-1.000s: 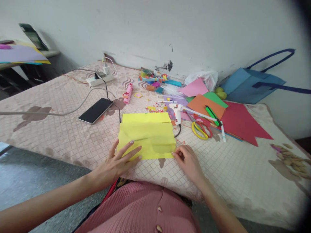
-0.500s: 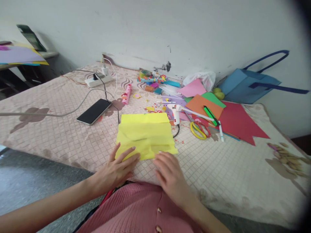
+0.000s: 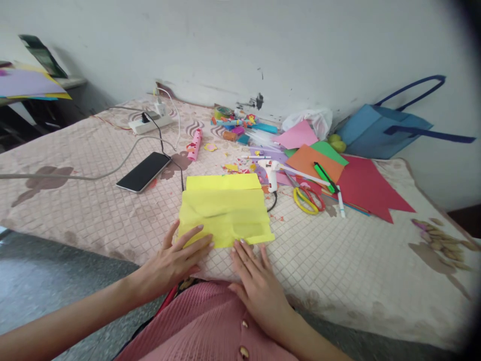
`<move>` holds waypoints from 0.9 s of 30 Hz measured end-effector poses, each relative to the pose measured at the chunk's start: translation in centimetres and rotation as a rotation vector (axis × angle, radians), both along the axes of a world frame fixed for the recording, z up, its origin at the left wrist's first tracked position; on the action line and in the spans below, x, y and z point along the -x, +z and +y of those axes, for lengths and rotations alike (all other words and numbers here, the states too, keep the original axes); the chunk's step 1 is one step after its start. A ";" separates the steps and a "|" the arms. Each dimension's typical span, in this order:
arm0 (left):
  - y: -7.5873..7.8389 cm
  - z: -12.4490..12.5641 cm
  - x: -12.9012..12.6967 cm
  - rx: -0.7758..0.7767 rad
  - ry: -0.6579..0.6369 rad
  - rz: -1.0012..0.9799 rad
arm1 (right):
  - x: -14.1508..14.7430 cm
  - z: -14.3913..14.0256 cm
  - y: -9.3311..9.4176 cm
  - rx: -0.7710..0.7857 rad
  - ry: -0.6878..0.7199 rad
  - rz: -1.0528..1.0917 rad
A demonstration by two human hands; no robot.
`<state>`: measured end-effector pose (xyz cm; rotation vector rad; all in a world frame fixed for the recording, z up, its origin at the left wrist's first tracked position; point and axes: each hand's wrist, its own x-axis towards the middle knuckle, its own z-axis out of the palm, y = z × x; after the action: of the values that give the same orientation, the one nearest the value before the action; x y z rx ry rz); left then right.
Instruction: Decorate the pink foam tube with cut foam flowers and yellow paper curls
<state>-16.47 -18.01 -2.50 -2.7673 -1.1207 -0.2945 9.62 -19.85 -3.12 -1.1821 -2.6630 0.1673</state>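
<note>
The yellow paper (image 3: pixel 224 209) is a thin, soft sheet folded over on itself into a rough rectangle, its layers showing as stepped bands: a narrower strip at the far edge and wider folds nearer the person. It is creased and slightly rumpled, with a small pocket-like fold near its near right corner. It lies flat on the quilted bed cover (image 3: pixel 93 210), close to the near edge. Its near left corner lies under fingertips, and other fingertips touch its near edge.
</note>
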 end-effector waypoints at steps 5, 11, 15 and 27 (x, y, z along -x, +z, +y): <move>-0.3 -0.5 1.8 0.016 0.041 -0.026 | -4.6 -0.1 -0.5 -0.067 -0.203 -0.042; -1.6 -1.2 6.1 0.008 0.045 -0.012 | -7.0 -0.2 -1.3 -0.095 -0.269 -0.042; -1.7 -1.6 7.3 0.010 0.056 -0.060 | -7.1 0.1 -1.3 -0.082 -0.259 0.031; -1.6 -0.9 4.7 -0.064 -0.100 -0.124 | -3.4 1.8 1.2 -0.033 -0.086 0.427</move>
<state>-21.16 -18.92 -4.12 -2.7865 -0.9814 -0.5113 13.01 -18.01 -1.96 -1.1032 -2.2336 0.3202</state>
